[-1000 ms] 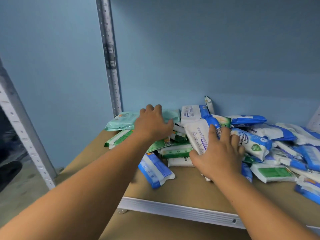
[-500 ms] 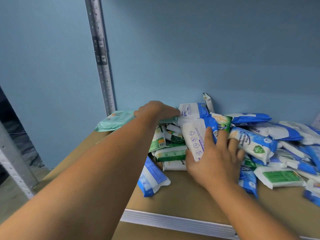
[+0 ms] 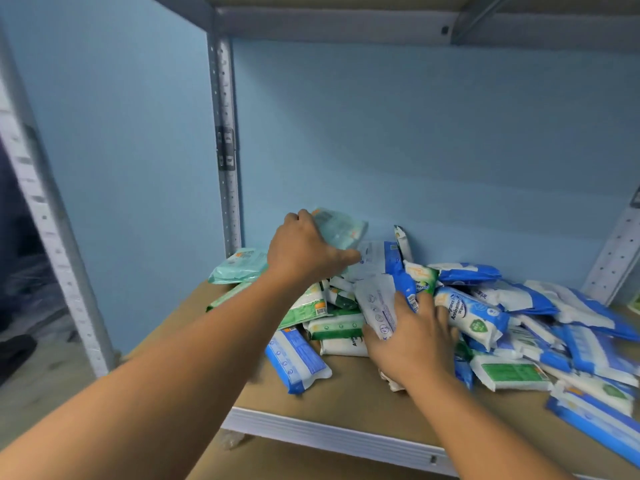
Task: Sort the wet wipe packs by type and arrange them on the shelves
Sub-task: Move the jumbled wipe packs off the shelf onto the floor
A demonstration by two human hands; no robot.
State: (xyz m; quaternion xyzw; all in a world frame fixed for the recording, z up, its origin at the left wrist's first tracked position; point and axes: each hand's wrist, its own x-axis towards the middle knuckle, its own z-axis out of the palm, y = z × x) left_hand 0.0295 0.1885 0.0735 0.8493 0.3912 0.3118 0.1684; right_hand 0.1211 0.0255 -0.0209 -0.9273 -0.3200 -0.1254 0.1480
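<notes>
A heap of wet wipe packs [image 3: 485,317] in blue-white and green-white wrappers covers the brown shelf board [image 3: 349,393]. My left hand [image 3: 304,251] grips a pale mint-green pack [image 3: 341,228] and holds it lifted above the heap near the back wall. A second mint-green pack [image 3: 239,266] lies flat at the back left corner. My right hand [image 3: 412,337] rests on a white-and-blue pack [image 3: 379,303] at the front of the heap, with its fingers wrapped around the pack's right edge.
A perforated metal upright [image 3: 227,143] stands at the back left, another upright [image 3: 613,254] at the right. The underside of an upper shelf [image 3: 381,19] runs overhead. A blue pack [image 3: 298,362] lies apart near the white front rail [image 3: 329,434].
My left hand has closed on the mint-green pack and raised it off the heap. My right hand stays on the white-and-blue pack. The view has tilted upward.
</notes>
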